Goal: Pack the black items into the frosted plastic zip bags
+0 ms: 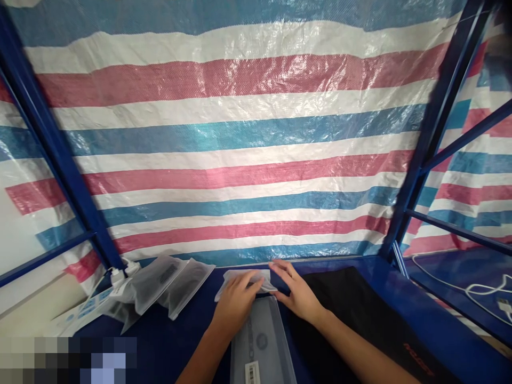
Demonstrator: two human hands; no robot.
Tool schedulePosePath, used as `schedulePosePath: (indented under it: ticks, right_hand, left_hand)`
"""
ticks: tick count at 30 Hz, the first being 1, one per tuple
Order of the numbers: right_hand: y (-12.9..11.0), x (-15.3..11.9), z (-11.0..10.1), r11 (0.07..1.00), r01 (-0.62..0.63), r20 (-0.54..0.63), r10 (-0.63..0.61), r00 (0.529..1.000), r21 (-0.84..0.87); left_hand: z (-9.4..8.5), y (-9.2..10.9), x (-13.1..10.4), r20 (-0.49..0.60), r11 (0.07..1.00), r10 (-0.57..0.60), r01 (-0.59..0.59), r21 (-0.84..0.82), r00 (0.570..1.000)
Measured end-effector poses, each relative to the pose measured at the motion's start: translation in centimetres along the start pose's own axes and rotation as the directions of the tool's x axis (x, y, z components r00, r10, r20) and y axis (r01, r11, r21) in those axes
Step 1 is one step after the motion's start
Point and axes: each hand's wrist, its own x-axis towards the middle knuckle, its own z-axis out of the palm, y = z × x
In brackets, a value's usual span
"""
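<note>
A small frosted plastic bag (pixel 240 274) lies at the back of the blue tabletop. My left hand (pixel 237 296) rests over it, with bent fingers and thumb gripping the bag. At the bag's right edge, my right hand (pixel 298 293) has its fingers and thumb spread apart. Its thumb tip is close to the bag's corner; I cannot tell whether they touch. Between my forearms sits a long translucent plastic case (pixel 266 330), with a white barcode label (pixel 252 372) near its front. What the bag contains is hidden.
Several frosted zip bags (pixel 190 285) lie at the left, beside a white power strip (pixel 78 312) with plugs. Black cloth (pixel 344 304) covers part of the tabletop at right. Blue metal posts (pixel 424 144) and a striped tarp (pixel 240 128) enclose the back. A white cable (pixel 476 290) lies far right.
</note>
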Motion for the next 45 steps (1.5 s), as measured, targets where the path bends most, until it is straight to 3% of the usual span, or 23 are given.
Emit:
schedulePosePath:
  ticks: [3,10,14,16,19,23,26,31,39,42,45]
  right_hand:
    - [0.5,0.0,0.1,1.0,0.007,0.01,-0.007,1.0,-0.015]
    - [1.5,0.0,-0.9,0.955,-0.243,-0.171,0.214,0.962,-0.171]
    - [2.5,-0.1,-1.1,0.922,-0.297,-0.205,0.25,0.946,-0.248]
    - [2.6,-0.1,-1.0,0.93,-0.255,-0.222,0.199,0.955,-0.265]
    - [1.8,0.0,-0.8,0.953,-0.089,-0.246,0.015,0.969,-0.291]
    - [-0.7,0.4,-0.6,0.946,0.201,-0.088,-0.229,0.969,-0.254]
    - [-2.1,0.6,-0.4,0.927,0.31,-0.024,-0.322,0.946,-0.212]
    - [-2.1,0.8,-0.5,0.928,0.317,-0.003,-0.324,0.946,-0.195]
    - [-1.4,1.2,-1.3,0.928,0.283,-0.019,-0.296,0.955,-0.244]
    - [-0.4,1.4,-1.8,0.929,0.251,-0.054,-0.276,0.96,-0.272]
    - [1.5,1.4,-3.0,0.932,0.154,-0.13,-0.206,0.97,-0.328]
  left_hand:
    - [0.9,0.7,-0.1,-0.034,0.999,-0.03,0.03,-0.023,0.999]
    - [0.9,-1.1,-0.6,-0.151,0.965,-0.26,0.254,-0.062,0.954]
    - [0.8,-1.7,-0.8,-0.112,0.919,-0.353,0.322,-0.228,0.929]
    - [1.1,-1.6,-0.8,-0.112,0.896,-0.347,0.293,-0.335,0.931]
    - [1.8,-1.1,-0.6,-0.154,0.849,-0.33,0.221,-0.48,0.931]
    - [2.6,0.3,-0.5,-0.132,0.799,-0.267,0.142,-0.585,0.955]
    - [2.8,1.2,-0.4,-0.083,0.77,-0.248,0.144,-0.622,0.965]
    - [2.9,1.7,-0.2,-0.008,0.722,-0.285,0.209,-0.66,0.958]
    - [2.3,1.6,0.2,-0.026,0.696,-0.3,0.2,-0.689,0.953]
    - [1.8,1.2,0.4,-0.054,0.661,-0.357,0.211,-0.72,0.932]
    - [1.7,-0.3,0.7,-0.098,0.608,-0.455,0.228,-0.761,0.885]
